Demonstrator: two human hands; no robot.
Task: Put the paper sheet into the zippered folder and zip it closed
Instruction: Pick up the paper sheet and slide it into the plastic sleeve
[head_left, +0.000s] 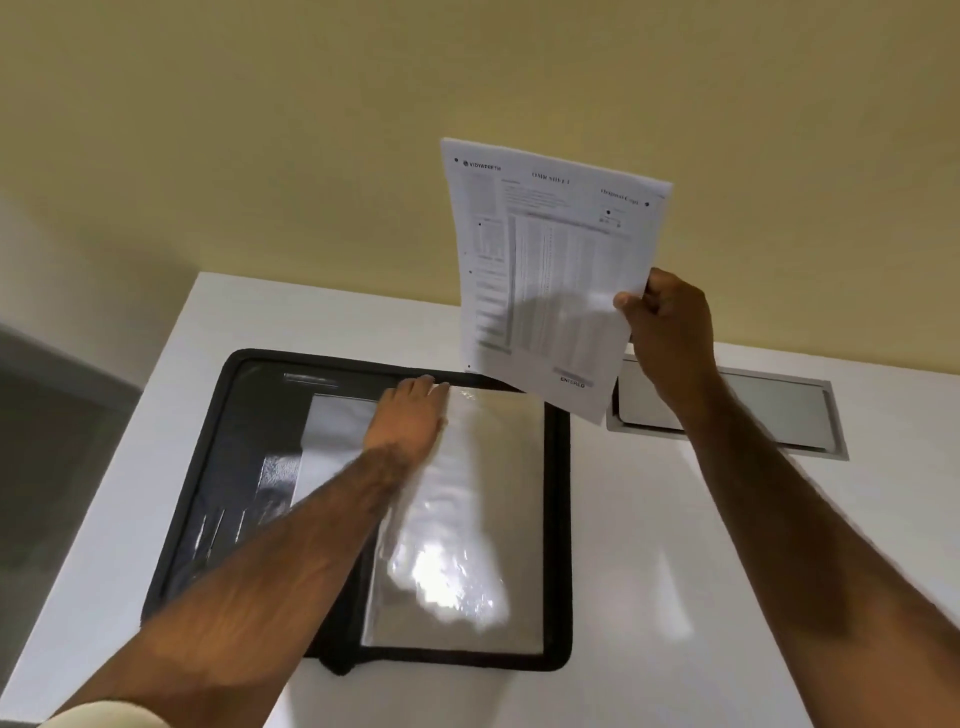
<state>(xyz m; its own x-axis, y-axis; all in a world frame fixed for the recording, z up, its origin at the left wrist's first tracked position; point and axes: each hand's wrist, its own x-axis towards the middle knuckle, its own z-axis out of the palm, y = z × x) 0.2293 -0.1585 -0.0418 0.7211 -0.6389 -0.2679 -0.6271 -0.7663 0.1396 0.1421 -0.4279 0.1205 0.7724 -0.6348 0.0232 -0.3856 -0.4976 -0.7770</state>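
Observation:
A black zippered folder (205, 467) lies open flat on the white table (675, 545), with shiny clear plastic sleeves (467, 493) on its right half. My left hand (410, 415) rests on the sleeves near the folder's far edge, fingers at the top of a sleeve. My right hand (667, 322) holds a printed white paper sheet (550, 270) upright in the air, pinched at its right edge. The sheet hangs above the folder's far right corner.
A grey metal flap panel (779, 415) is set into the table to the right of the folder, partly behind my right arm. A yellow wall rises behind the table. The table's left edge drops to a dark floor.

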